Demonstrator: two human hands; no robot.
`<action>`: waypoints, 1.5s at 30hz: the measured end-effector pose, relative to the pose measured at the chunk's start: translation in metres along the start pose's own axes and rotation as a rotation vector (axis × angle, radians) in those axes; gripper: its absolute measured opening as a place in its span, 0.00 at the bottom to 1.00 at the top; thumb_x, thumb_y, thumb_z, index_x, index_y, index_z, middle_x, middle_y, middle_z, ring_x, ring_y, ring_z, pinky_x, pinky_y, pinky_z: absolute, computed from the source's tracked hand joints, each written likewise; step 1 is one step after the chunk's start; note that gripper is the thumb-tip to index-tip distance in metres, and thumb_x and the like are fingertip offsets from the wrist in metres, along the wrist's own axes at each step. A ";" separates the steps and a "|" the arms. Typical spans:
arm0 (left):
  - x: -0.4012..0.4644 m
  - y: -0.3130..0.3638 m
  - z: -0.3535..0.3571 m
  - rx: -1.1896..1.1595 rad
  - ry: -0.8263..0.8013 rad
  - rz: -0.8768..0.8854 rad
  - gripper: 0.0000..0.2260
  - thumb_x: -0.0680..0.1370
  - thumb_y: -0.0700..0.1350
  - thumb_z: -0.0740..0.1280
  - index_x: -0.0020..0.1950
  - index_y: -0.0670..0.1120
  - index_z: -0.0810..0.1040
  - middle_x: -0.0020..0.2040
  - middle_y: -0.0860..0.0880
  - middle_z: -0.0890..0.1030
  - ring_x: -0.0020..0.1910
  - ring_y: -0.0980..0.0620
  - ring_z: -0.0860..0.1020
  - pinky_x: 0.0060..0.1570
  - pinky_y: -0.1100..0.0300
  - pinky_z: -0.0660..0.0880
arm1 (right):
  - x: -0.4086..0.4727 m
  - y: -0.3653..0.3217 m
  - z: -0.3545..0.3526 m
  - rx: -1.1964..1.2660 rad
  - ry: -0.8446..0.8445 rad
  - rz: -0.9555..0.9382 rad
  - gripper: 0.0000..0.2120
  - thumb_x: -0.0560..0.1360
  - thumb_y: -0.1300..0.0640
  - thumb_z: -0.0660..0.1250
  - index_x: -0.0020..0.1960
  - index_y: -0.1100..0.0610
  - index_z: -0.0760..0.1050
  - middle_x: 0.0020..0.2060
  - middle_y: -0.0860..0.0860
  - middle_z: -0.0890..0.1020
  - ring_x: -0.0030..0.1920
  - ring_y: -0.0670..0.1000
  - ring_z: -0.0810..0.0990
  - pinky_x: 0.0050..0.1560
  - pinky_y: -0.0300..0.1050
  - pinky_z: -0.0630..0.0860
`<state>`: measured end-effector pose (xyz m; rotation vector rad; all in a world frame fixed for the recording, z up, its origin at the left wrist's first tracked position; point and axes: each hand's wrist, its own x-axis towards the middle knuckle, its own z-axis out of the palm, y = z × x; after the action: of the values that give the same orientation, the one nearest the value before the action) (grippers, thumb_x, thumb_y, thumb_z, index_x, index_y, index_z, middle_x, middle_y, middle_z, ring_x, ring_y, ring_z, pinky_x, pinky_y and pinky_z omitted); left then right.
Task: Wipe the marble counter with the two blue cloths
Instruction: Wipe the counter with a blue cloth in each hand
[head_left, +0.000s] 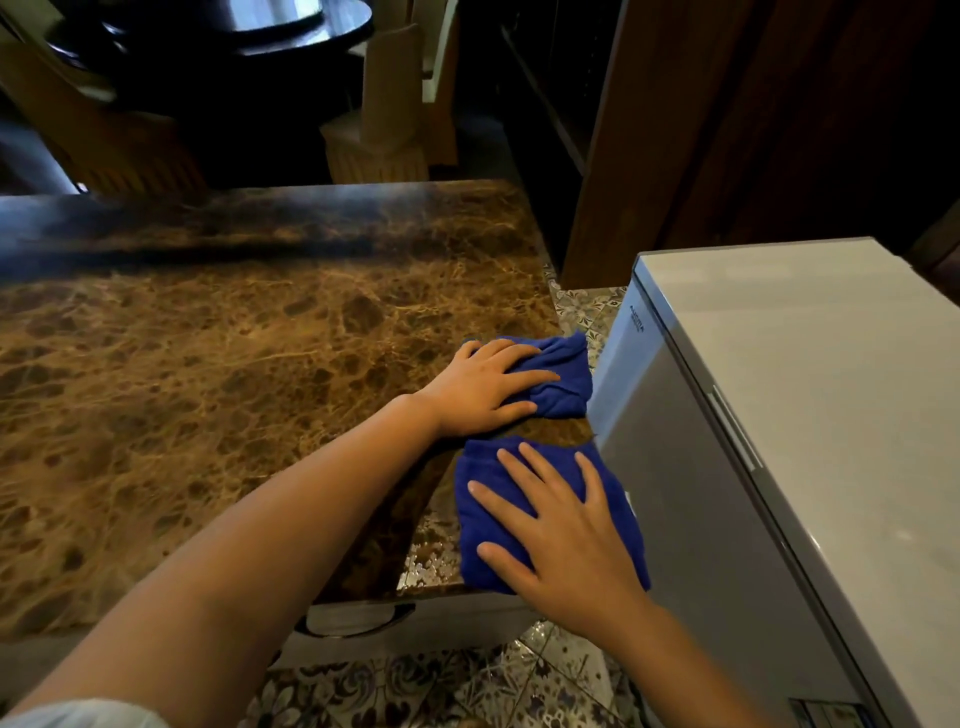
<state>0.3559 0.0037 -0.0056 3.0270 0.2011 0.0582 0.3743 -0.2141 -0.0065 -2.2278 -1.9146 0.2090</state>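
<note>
Pressing down flat, my left hand (483, 387) lay with its fingers spread on the farther crumpled blue cloth (558, 376), which sat bunched at the right edge of the brown veined marble counter (218, 364). That hand gripped nothing; its palm and fingers only rested on the fabric. My right hand (566, 535) was likewise open, fingers splayed wide, laid flat on the nearer folded blue cloth (485, 519), which covered the counter's near right corner and reached just past its near edge. The two cloths were close to each other but apart, with a narrow strip of bare marble showing between them. Both lay just beside the grey metal-sided appliance with a pale flat top (810, 415) that stood to the right of the counter; I could not tell whether either cloth touched it. My left forearm crossed the counter's near part diagonally. Patterned floor tiles (415, 680) showed below the near edge, and dark wooden chairs (384, 119) stood beyond the far edge.
</note>
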 end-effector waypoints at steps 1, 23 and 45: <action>0.000 0.001 -0.002 0.013 0.019 -0.002 0.21 0.78 0.57 0.55 0.71 0.55 0.62 0.73 0.45 0.63 0.70 0.44 0.61 0.65 0.43 0.61 | 0.000 0.000 0.000 0.003 -0.002 0.000 0.26 0.76 0.35 0.45 0.72 0.40 0.54 0.74 0.50 0.58 0.74 0.51 0.48 0.69 0.64 0.39; -0.264 -0.082 -0.054 -0.164 0.484 -0.508 0.18 0.76 0.50 0.59 0.61 0.43 0.76 0.58 0.40 0.77 0.57 0.43 0.73 0.60 0.60 0.63 | 0.016 -0.042 -0.003 -0.048 -0.043 0.085 0.28 0.73 0.35 0.32 0.71 0.42 0.43 0.74 0.43 0.45 0.72 0.43 0.35 0.71 0.56 0.38; -0.292 -0.147 -0.020 0.069 0.066 -0.730 0.25 0.74 0.65 0.45 0.72 0.66 0.52 0.78 0.50 0.45 0.76 0.48 0.42 0.67 0.32 0.40 | 0.029 -0.034 0.007 -0.065 0.086 0.138 0.25 0.76 0.44 0.47 0.71 0.48 0.59 0.73 0.47 0.61 0.70 0.41 0.51 0.70 0.53 0.49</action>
<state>0.0463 0.1113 -0.0105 2.8120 1.3008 0.0889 0.3448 -0.1798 -0.0045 -2.3726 -1.7495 0.0710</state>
